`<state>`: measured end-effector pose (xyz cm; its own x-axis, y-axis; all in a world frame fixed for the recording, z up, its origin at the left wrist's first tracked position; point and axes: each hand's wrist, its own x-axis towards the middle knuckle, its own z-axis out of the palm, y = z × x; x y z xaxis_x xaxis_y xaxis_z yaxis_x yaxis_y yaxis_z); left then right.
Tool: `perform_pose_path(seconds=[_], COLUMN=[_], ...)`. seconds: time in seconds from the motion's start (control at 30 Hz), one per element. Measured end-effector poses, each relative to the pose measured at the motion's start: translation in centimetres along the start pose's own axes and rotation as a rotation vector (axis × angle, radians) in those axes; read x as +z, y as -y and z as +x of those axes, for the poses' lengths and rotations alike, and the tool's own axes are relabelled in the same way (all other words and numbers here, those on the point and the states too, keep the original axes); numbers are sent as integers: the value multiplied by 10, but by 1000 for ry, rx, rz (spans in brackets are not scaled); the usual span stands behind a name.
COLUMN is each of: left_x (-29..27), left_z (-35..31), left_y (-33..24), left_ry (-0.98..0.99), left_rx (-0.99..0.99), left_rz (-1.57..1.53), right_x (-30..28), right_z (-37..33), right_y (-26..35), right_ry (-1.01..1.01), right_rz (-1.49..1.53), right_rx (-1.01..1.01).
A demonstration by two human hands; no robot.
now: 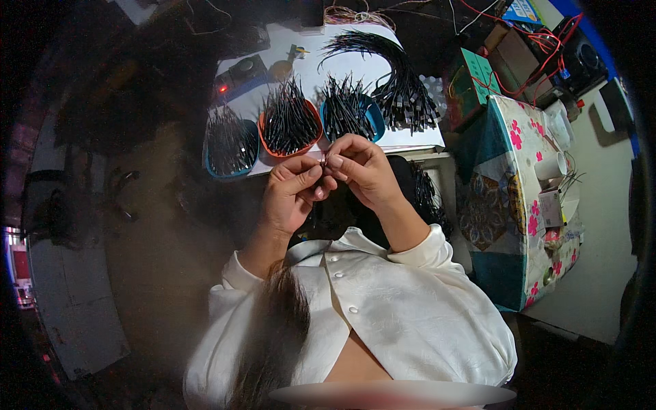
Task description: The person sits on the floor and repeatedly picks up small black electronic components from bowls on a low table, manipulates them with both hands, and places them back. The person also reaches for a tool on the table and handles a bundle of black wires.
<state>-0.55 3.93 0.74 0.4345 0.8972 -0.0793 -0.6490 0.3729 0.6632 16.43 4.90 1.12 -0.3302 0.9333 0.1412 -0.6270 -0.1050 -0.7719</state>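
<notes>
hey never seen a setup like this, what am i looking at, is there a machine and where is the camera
There's no machine: these are a person's own bare hands. The one picture comes from a wide fisheye camera worn on the head, looking down, so edges look bent.

The left hand and right hand meet fingertip to fingertip, pinching a small thin piece, mostly hidden and too small to identify.

Beyond them, a white surface bears an orange container between two blue ones, all full of thin black wires. A loose bundle of similar wires lies to the right.
</notes>
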Motion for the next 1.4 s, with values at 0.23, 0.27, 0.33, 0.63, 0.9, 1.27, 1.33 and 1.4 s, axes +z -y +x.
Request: perform_pose_path(seconds=[0.23, 0.27, 0.33, 0.63, 0.9, 1.27, 1.33, 1.4], left_x=[3, 3, 3, 2, 1, 1, 1, 1], left_z=[-6, -5, -4, -2, 0, -3, -3, -3], left_y=[0, -1, 0, 11, 17, 14, 13, 12], left_ry=[-13, 17, 71, 50, 10, -2, -10, 3], left_rx=[-12, -14, -12, 114, 181, 161, 148, 142], left_rz=[66, 56, 37, 87, 100, 182, 173, 166], right_x=[1, 1, 0, -4, -3, 1, 3, 3], right_z=[0, -1, -2, -6, -7, -6, -6, -5], right_y=[14, 16, 16, -1, -2, 10, 13, 15], right_ry=[55, 71, 76, -21, -30, 3, -21, 3], right_rz=[-237, -243, -230, 90, 158, -39, -183, -186], right_rx=[1, 2, 9, 131, 150, 92, 51, 71])
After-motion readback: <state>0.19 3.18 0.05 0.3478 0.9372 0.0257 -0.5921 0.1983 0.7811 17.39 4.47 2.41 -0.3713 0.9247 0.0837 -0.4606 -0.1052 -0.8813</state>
